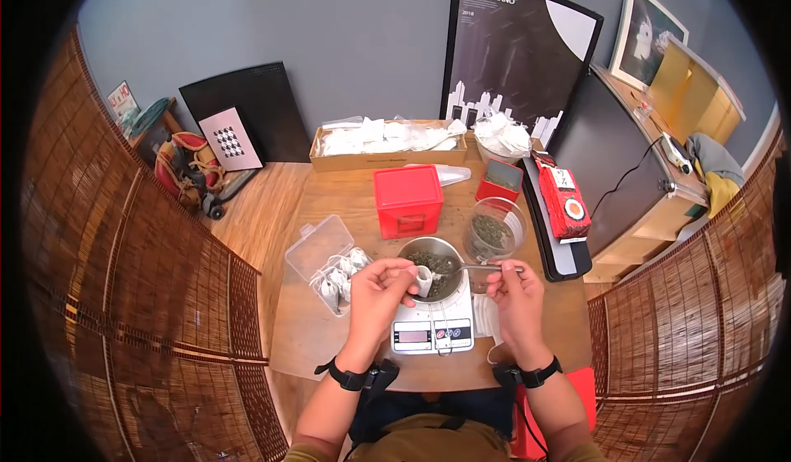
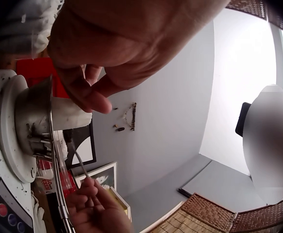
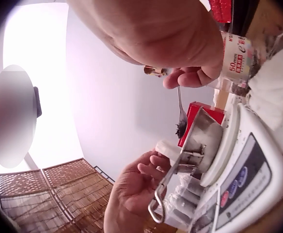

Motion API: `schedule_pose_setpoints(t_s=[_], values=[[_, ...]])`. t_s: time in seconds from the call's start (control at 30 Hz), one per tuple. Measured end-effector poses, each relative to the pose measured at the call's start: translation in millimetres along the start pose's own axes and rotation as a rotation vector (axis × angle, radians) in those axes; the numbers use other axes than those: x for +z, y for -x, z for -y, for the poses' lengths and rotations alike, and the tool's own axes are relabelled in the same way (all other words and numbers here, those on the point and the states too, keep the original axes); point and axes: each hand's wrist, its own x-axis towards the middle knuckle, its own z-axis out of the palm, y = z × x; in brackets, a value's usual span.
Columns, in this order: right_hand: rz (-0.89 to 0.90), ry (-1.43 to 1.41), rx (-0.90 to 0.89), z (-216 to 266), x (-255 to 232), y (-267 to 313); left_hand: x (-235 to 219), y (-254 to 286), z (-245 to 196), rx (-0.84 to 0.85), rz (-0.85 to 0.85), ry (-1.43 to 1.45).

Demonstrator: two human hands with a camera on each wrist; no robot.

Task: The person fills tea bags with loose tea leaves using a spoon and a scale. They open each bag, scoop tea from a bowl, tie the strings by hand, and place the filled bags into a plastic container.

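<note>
My left hand (image 1: 381, 297) pinches a small white bag (image 1: 423, 281) upright over the left part of a steel pot (image 1: 441, 246) of dark dried leaves. My right hand (image 1: 517, 299) grips the handle of a metal spoon (image 1: 482, 267), whose bowl is over the pot. Dark leaves lie on the spoon's tip (image 3: 181, 129) in the right wrist view. The pot stands on a white kitchen scale (image 1: 432, 347). In the left wrist view the bag (image 2: 71, 112) is beneath the left fingertips.
A clear box (image 1: 306, 252) of filled white bags lies at left. Behind the pot stands a red tin (image 1: 408, 202), with a carton (image 1: 354, 163) of white bags farther back. A clear tub (image 1: 495, 229) of leaves, an open red tin (image 1: 498, 190) and a red packet (image 1: 563, 202) are at right.
</note>
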Motion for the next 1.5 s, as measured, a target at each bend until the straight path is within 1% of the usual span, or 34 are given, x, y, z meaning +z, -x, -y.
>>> schedule_pose_setpoints(t_s=[0.17, 0.27, 0.33, 0.37, 0.43, 0.47, 0.53, 0.57, 0.63, 0.67, 0.73, 0.77, 0.83, 0.87, 0.93, 0.97, 1.03, 1.07, 1.13, 1.17, 1.23, 1.27, 1.33, 1.37, 1.43, 1.5], values=[[0.059, -0.009, -0.033, 21.7, 8.9, 3.8, 3.7, -5.4, 0.3, -0.026, 0.010, -0.011], [0.080, 0.044, -0.055, 28.0, 15.6, 5.3, 4.0, -7.5, 2.9, -0.020, 0.016, 0.004], [0.111, 0.201, -0.124, 33.3, 22.4, 9.4, 4.2, -8.3, 3.0, -0.024, 0.024, 0.026], [0.114, 0.202, -0.124, 34.5, 24.3, 11.2, 3.9, -8.6, 3.3, -0.023, 0.022, 0.027], [0.171, 0.330, -0.242, 34.8, 26.1, 16.3, 3.4, -8.4, 4.2, -0.027, 0.023, 0.022], [0.173, 0.330, -0.242, 34.2, 27.1, 18.5, 3.3, -8.1, 4.1, -0.026, 0.022, 0.023], [0.189, 0.406, -0.327, 32.7, 28.5, 23.1, 3.4, -7.4, 3.7, -0.034, 0.023, 0.024], [0.189, 0.406, -0.327, 32.7, 28.7, 26.5, 3.2, -7.3, 3.8, -0.034, 0.023, 0.024], [0.217, 0.494, -0.404, 33.1, 29.4, 32.0, 2.6, -7.1, 4.0, -0.035, 0.021, 0.034], [0.218, 0.495, -0.403, 31.8, 29.6, 31.8, 1.8, -6.8, 4.1, -0.035, 0.020, 0.035], [0.174, 0.584, -0.528, 27.4, 27.5, 31.3, 0.7, -5.8, 4.5, -0.022, -0.006, 0.023], [0.166, 0.585, -0.528, 27.3, 27.7, 29.3, 0.8, -4.9, 4.2, -0.026, 0.001, 0.021], [0.190, 0.803, -0.628, 27.4, 29.5, 22.9, 0.6, -0.8, 1.1, 0.033, -0.025, 0.038], [0.179, 0.802, -0.629, 22.3, 27.2, 20.4, 0.9, 1.5, -1.0, 0.031, -0.015, 0.034], [0.218, 0.912, -0.758, 12.8, 22.9, 14.3, 1.7, 5.2, -4.6, 0.053, -0.053, 0.002], [0.213, 0.912, -0.757, 11.8, 23.3, 16.0, 1.2, 5.9, -5.0, 0.051, -0.050, 0.000], [0.152, 0.850, -0.501, 8.4, 24.6, 20.3, -0.8, 7.2, -5.5, 0.089, -0.048, 0.016], [0.151, 0.849, -0.500, 1.5, 21.5, 18.3, -1.5, 7.3, -5.8, 0.089, -0.048, 0.014], [0.099, 0.500, -0.226, -18.8, 14.1, 7.5, -2.3, 6.4, -7.1, 0.094, -0.045, 0.001], [0.095, 0.496, -0.227, -24.4, 12.3, 4.3, -3.1, 5.9, -6.8, 0.093, -0.041, -0.003], [0.139, 0.253, -0.039, -30.9, 10.9, 0.6, -4.2, 5.1, -5.0, 0.104, -0.046, 0.000], [0.134, 0.251, -0.040, -31.9, 10.3, 0.2, -4.0, 5.2, -5.4, 0.102, -0.042, -0.002], [0.102, 0.197, 0.013, -32.9, 10.1, -0.6, -4.0, 5.8, -6.4, 0.098, -0.046, 0.000], [0.103, 0.196, 0.012, -32.0, 9.9, -0.1, -4.3, 5.9, -6.4, 0.100, -0.047, 0.000], [0.025, 0.132, 0.024, -28.2, 7.5, 0.9, -5.1, 6.1, -6.2, 0.083, -0.042, -0.001], [0.026, 0.123, 0.014, -26.4, 3.3, -0.5, -2.9, 7.2, -7.7, 0.083, -0.041, 0.007]])
